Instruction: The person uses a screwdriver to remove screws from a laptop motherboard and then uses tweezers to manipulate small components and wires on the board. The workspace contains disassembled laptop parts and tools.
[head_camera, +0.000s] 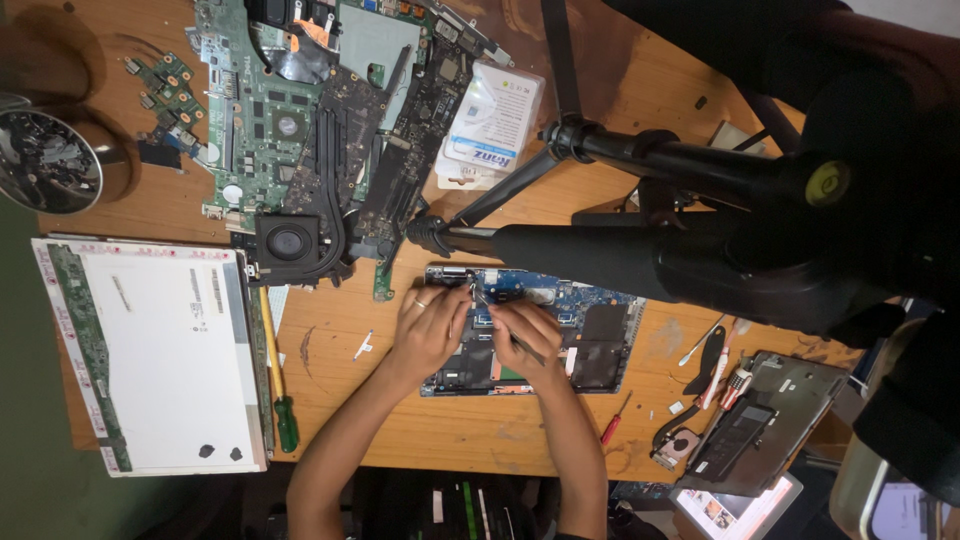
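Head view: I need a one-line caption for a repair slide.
Both hands, left hand and right hand, work on an opened laptop base on a cluttered wooden table.

A wooden table (520, 430) is seen from above, its surface scratched and stained. At the left edge a bare laptop screen panel (160, 355) is laid flat, with a green-handled screwdriver (283, 405) set just beside it. Near the far left corner a round metal bowl (45, 160) of small parts is placed. Along the far edge green motherboards (265, 110) are spread, overlapped by a black fan with heat pipe (290, 243); a white blister pack (493, 125) is laid beside them. At the middle an opened laptop base (590, 330) is rested. Toward the near right corner a red-handled screwdriver (613, 425) and a grey laptop cover (760, 425) are laid.
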